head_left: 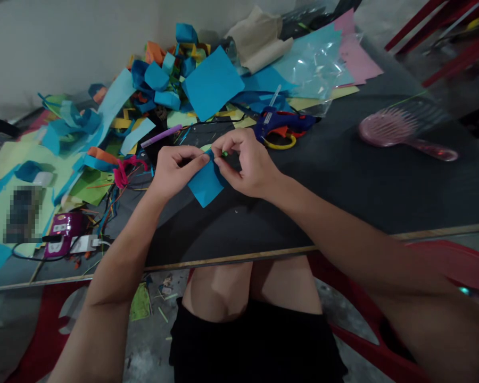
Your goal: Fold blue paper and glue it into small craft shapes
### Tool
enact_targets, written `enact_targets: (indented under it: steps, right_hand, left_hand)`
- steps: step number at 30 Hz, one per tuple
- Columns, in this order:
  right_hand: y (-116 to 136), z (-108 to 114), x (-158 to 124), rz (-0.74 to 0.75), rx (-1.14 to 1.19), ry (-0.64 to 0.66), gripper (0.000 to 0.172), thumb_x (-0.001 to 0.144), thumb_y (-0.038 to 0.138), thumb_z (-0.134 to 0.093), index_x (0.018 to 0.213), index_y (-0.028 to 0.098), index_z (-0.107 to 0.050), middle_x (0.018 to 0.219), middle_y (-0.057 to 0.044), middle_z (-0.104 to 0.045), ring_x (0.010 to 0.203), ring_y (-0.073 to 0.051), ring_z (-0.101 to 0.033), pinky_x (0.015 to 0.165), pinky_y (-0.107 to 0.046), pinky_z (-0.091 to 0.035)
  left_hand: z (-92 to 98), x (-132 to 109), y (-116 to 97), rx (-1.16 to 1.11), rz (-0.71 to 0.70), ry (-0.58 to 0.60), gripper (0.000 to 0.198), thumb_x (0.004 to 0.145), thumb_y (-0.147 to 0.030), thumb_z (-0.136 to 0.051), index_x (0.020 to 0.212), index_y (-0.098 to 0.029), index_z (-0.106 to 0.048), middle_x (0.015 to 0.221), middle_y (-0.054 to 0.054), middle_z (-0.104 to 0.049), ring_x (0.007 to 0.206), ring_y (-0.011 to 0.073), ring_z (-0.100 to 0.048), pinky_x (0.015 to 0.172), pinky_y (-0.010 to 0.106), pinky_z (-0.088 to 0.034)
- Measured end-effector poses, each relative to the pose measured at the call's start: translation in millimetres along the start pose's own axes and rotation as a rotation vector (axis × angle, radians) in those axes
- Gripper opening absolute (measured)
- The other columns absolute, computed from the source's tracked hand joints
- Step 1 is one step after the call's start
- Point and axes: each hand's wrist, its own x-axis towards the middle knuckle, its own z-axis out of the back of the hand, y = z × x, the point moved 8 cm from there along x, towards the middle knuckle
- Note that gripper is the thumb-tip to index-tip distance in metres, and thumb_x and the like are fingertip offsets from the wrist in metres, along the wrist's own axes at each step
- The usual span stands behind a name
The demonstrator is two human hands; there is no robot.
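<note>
Between my two hands hangs a small piece of blue paper [206, 185], held by its upper edge above the dark table. My left hand [178, 169] pinches it with thumb and forefinger. My right hand [243, 162] is closed with its fingertips at the paper's upper right edge. A tiny green bit [224, 153] shows by the right fingers; what it belongs to is hidden. Just behind the right hand lies a blue glue gun [285, 123], with yellow-and-orange-handled scissors [281, 139] against it. A purple pen [161, 136] lies behind my left hand.
Folded blue and orange paper pieces [155, 77] are heaped against the wall, with a blue square sheet [213, 84] beside them. A pink hairbrush [387, 127] lies to the right. At the left are a purple power socket [66, 231], a plugged-in white adapter [85, 243] and cords.
</note>
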Motion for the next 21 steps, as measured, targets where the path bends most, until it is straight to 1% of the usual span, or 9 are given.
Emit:
enact_targets:
  steps: [8,12,15,18,21]
  right_hand:
    - [6.3,3.0,0.6,0.066,-0.005,-0.031,0.012,0.095,0.027,-0.051,0.106,0.025,-0.045,0.098,-0.004,-0.06,0.091,-0.019,-0.062,0.082,-0.045,-0.057]
    - [4.9,2.6,0.9,0.047,-0.012,-0.021,0.012,0.095,0.03,-0.053,0.102,0.025,-0.046,0.096,-0.004,-0.059,0.09,-0.02,-0.06,0.082,-0.045,-0.056]
    - [4.2,2.5,1.1,0.041,-0.013,-0.012,0.011,0.096,0.033,-0.05,0.103,0.025,-0.046,0.096,-0.004,-0.058,0.091,-0.02,-0.059,0.084,-0.046,-0.055]
    - [3.2,2.3,1.2,0.035,-0.028,-0.003,0.014,0.098,0.037,-0.047,0.105,0.024,-0.047,0.095,-0.005,-0.057,0.091,-0.02,-0.059,0.084,-0.046,-0.055]
    - [3.0,4.6,1.3,0.023,-0.052,-0.022,0.019,0.099,0.041,-0.045,0.107,0.024,-0.047,0.096,-0.005,-0.059,0.09,-0.02,-0.06,0.081,-0.045,-0.056]
  left_hand:
    - [-0.4,0.3,-1.5,-0.012,-0.017,0.008,0.029,0.082,-0.035,-0.066,0.061,-0.016,-0.065,0.052,-0.002,-0.053,0.048,0.0077,-0.045,0.047,0.024,-0.033]
    - [0.3,0.6,-2.4,-0.006,-0.029,0.001,0.029,0.082,-0.035,-0.066,0.06,-0.016,-0.064,0.051,-0.003,-0.052,0.048,0.0074,-0.043,0.047,0.024,-0.033]
    - [1.1,0.4,-0.4,0.007,-0.015,-0.005,0.031,0.082,-0.037,-0.066,0.06,-0.016,-0.064,0.05,-0.003,-0.05,0.048,0.0074,-0.041,0.046,0.023,-0.032]
    - [2.2,0.2,1.0,0.001,-0.002,-0.011,0.032,0.082,-0.04,-0.066,0.061,-0.016,-0.065,0.05,-0.003,-0.05,0.048,0.0073,-0.041,0.046,0.023,-0.032]
    - [3.1,0.3,1.4,-0.016,0.006,-0.02,0.033,0.082,-0.041,-0.067,0.062,-0.016,-0.065,0.05,-0.003,-0.051,0.048,0.0072,-0.042,0.045,0.022,-0.033]
